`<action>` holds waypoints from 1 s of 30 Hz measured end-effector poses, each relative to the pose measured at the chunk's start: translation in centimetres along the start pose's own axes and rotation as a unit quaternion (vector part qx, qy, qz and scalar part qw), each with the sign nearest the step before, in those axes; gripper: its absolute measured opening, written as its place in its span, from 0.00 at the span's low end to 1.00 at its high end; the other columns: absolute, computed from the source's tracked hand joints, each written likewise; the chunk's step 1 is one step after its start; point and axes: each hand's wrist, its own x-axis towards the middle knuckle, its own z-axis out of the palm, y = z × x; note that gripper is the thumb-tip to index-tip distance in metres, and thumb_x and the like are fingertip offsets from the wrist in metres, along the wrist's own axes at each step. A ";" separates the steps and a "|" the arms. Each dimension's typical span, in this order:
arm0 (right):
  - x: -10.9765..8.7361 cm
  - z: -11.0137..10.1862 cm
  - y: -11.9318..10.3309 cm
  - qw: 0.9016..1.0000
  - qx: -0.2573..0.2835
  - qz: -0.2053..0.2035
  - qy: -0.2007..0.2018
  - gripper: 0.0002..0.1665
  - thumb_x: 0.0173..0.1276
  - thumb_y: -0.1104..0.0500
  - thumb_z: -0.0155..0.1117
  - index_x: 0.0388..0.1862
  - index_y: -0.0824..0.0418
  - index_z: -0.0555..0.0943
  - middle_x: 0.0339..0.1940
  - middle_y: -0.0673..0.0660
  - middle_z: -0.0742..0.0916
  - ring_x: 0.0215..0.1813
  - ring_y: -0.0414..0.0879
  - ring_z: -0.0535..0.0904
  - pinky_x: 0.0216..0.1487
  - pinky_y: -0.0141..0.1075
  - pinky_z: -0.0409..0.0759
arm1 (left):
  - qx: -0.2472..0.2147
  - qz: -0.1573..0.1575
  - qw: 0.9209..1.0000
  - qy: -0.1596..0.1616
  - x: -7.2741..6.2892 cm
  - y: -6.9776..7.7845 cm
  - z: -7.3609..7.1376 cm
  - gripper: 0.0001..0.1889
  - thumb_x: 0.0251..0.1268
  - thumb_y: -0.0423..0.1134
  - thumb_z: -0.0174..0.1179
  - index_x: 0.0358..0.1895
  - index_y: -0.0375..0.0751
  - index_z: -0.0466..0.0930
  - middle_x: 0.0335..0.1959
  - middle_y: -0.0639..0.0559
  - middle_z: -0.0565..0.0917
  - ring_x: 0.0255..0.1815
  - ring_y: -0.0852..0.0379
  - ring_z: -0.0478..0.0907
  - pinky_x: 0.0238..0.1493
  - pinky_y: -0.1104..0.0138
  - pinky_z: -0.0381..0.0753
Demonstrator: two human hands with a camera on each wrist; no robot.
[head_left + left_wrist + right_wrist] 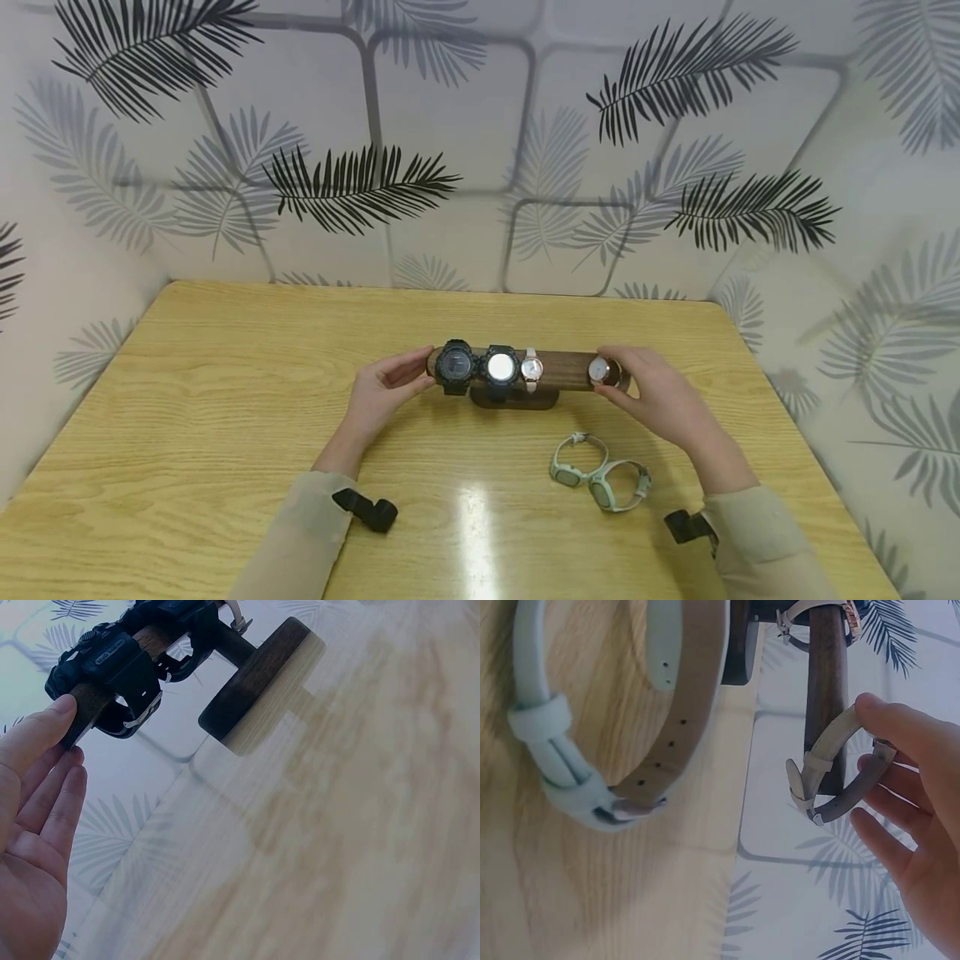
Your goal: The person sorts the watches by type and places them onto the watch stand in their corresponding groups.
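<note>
A dark wooden watch stand [566, 372] stands on the table, its bar running left to right. My left hand [378, 397] grips the bar's left end, thumb on one side and fingers on the other in the left wrist view. With my right hand [663, 398] I pinch a small pale-strapped wristwatch [599, 370] at the bar's right end. Its buckled strap [843, 729] loops around that end in the right wrist view. Toward the left, the bar carries a large black watch [455, 364], a second black watch [500, 367] with a bright dial, and a small white-strapped watch [532, 369].
Two mint-green watches [602, 493] with closed straps lie on the table in front of the stand, near my right forearm. The stand's base [514, 400] sits under the bar's middle. A leaf-patterned wall [450, 117] rises behind the wooden table [247, 375].
</note>
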 end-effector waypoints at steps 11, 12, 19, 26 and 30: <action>-0.2 1.0 0.9 0.999 0.042 -0.004 0.017 0.31 0.59 0.61 0.73 0.61 0.66 0.74 0.55 0.63 0.81 0.56 0.58 0.75 0.56 0.54 0.75 | 0.000 0.004 1.000 -0.001 0.0 -0.1 0.0 0.22 0.57 0.25 0.66 0.57 0.30 0.78 0.57 0.37 0.78 0.59 0.47 0.75 0.55 0.66 0.78; -0.2 1.1 1.1 0.999 0.048 -0.003 0.017 0.31 0.59 0.61 0.72 0.61 0.66 0.74 0.56 0.63 0.80 0.57 0.59 0.75 0.57 0.54 0.74 | -0.001 0.004 1.000 0.000 0.0 -0.1 0.0 0.22 0.57 0.25 0.66 0.57 0.30 0.78 0.57 0.37 0.78 0.59 0.48 0.75 0.55 0.66 0.78; -0.5 1.6 1.8 0.994 0.108 0.018 0.005 0.35 0.61 0.61 0.71 0.65 0.66 0.70 0.61 0.64 0.77 0.60 0.58 0.74 0.60 0.51 0.73 | 0.002 0.006 1.000 -0.002 -0.1 -0.1 -0.1 0.22 0.57 0.25 0.65 0.57 0.29 0.77 0.57 0.37 0.78 0.59 0.46 0.75 0.57 0.62 0.77; -0.5 1.9 2.1 0.980 0.196 0.040 0.003 0.38 0.59 0.64 0.71 0.66 0.69 0.65 0.62 0.64 0.74 0.64 0.58 0.70 0.61 0.40 0.73 | 0.008 -0.001 1.000 -0.002 -0.1 0.0 -0.1 0.22 0.58 0.27 0.66 0.58 0.31 0.78 0.58 0.39 0.78 0.59 0.48 0.75 0.57 0.62 0.76; -0.5 2.1 2.4 0.978 0.204 0.035 0.009 0.38 0.58 0.66 0.72 0.65 0.70 0.66 0.62 0.65 0.74 0.63 0.57 0.70 0.61 0.38 0.73 | 0.008 -0.003 1.000 -0.002 -0.1 0.1 -0.1 0.22 0.58 0.27 0.66 0.58 0.32 0.78 0.58 0.40 0.78 0.59 0.49 0.75 0.56 0.64 0.77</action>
